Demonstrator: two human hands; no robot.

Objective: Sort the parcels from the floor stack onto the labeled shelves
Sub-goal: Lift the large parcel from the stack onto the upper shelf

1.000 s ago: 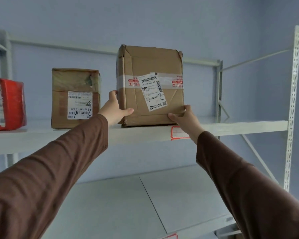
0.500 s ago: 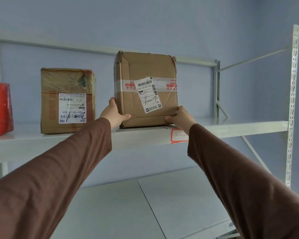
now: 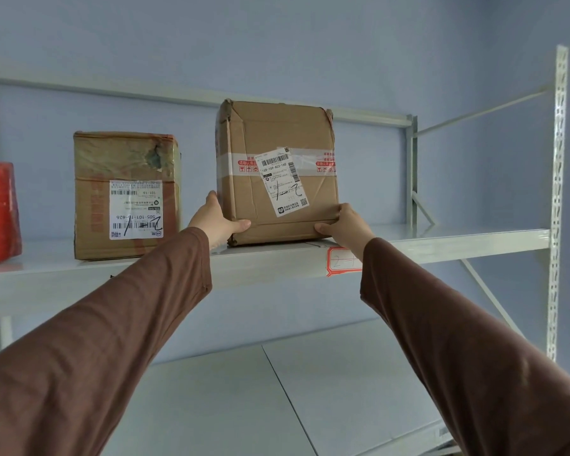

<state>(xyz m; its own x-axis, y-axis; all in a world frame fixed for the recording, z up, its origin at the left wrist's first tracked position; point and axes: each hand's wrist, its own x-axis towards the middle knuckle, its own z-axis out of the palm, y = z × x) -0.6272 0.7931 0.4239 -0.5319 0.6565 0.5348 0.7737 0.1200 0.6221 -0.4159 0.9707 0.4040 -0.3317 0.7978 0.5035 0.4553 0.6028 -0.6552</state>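
The creased brown cardboard parcel (image 3: 277, 172) stands on the upper pale grey metal shelf (image 3: 441, 240), right of a taped brown box (image 3: 125, 195). The left hand (image 3: 216, 222) and right hand (image 3: 348, 225) each clamp a lower corner, thumbs on its near face. Best to slide it squarely farther in above the red-edged label (image 3: 341, 262), then release. A blue wall stands behind the rack.

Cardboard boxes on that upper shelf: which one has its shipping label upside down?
The shorter brown cardboard box on the left; its printed numbers read inverted. The taller brown cardboard box, held by both hands, has a merely tilted label.
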